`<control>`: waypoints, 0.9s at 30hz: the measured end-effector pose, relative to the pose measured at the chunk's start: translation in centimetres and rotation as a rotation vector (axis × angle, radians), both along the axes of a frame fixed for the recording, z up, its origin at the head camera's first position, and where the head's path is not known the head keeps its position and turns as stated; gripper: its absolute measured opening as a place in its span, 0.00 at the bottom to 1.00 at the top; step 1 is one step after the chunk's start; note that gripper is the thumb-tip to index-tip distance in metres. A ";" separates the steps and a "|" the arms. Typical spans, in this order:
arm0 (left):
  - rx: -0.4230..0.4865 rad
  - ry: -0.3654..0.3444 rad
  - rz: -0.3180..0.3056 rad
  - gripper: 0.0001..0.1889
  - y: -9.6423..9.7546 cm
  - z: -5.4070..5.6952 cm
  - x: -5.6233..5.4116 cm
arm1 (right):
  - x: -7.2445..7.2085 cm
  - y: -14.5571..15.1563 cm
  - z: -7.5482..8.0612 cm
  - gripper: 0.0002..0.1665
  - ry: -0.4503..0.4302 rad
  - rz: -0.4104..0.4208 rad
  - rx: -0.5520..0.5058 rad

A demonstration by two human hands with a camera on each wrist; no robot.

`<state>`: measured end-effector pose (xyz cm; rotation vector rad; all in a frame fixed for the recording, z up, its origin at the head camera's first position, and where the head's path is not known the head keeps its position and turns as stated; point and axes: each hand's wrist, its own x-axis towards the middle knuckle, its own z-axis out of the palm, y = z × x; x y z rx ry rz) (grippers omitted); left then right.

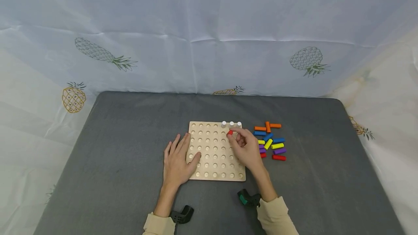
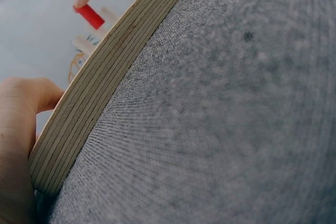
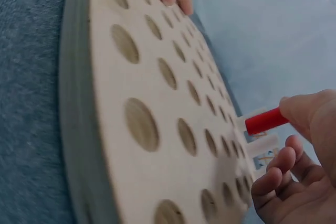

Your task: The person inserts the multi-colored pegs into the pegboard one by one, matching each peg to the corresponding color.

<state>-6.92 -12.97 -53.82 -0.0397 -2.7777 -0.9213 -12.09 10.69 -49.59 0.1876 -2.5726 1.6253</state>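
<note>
A pale wooden peg board (image 1: 210,169) with rows of round holes lies on the table. Three white pegs (image 1: 231,123) stand upright along its far edge at the right. Between thumb and index finger, my right hand (image 1: 247,149) pinches a red peg (image 3: 265,120) over the board, close to the white pegs; the other fingers are curled beneath. My left hand (image 1: 177,164) rests at the board's left edge, fingers extended along the side and thumb over the top face. In the left wrist view the red peg (image 2: 90,17) tilts above the board's layered side.
Right of the board lies a loose group of pegs: orange (image 1: 275,126), blue (image 1: 278,140), yellow (image 1: 277,146), purple (image 1: 279,151) and red (image 1: 279,158). My right hand hides part of the group. A grey cloth covers the table (image 1: 130,148); a pineapple-print curtain (image 1: 163,57) hangs behind.
</note>
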 end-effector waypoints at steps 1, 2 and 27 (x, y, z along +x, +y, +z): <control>0.002 -0.002 -0.001 0.39 0.0 0.0 0.0 | 0.0 -0.1 -0.1 0.14 -0.006 0.004 -0.013; 0.005 -0.003 -0.001 0.39 0.0 0.0 0.0 | 0.0 -0.2 -0.2 0.14 -0.009 0.008 -0.023; -0.007 -0.043 0.000 0.38 -0.1 0.1 0.0 | -0.6 -1.3 -1.0 0.14 -0.008 0.048 -0.026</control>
